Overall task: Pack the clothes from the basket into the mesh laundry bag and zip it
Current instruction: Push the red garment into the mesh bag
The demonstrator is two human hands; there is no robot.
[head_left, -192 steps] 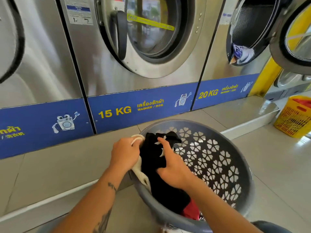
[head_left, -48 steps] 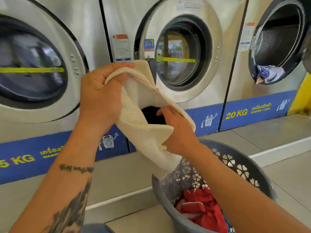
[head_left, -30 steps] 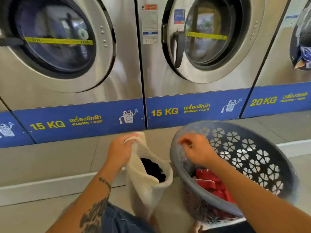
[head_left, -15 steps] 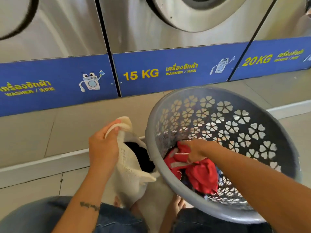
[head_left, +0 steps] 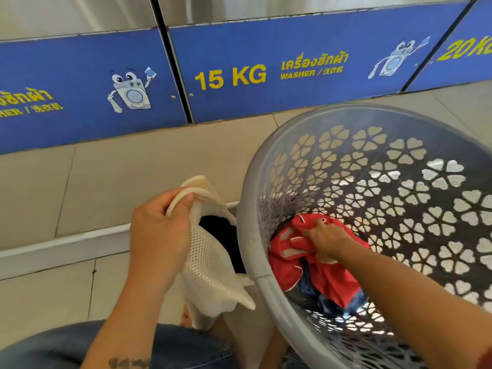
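Head view. The cream mesh laundry bag (head_left: 210, 265) is held at its upper rim by the left hand (head_left: 159, 235), whose fingers are closed over the folded edge so that the mouth is kept open. A black garment (head_left: 222, 235) is seen inside the bag through the opening. The bag hangs just beside the left wall of the grey laundry basket (head_left: 255, 209) and appears to touch its rim.

The right hand (head_left: 326, 239) is placed deep in the basket, its fingers closed on a red garment (head_left: 327, 275) lying at the bottom. Dark blue fabric (head_left: 327, 302) is partly visible beneath the red one; its type cannot be told.

Compared with half a second ago, the right hand's grasp is noted as tighter, with red cloth bunched under the fingers rather than merely touched. The left hand's hold on the bag is unchanged. The camera is pitched further down and closer: the washer doors are no longer framed, and only the blue panels (head_left: 87, 83) marked 15 KG remain above the tiled step (head_left: 119, 177). Denim-clad knees (head_left: 186, 347) are seen at the lower edge.
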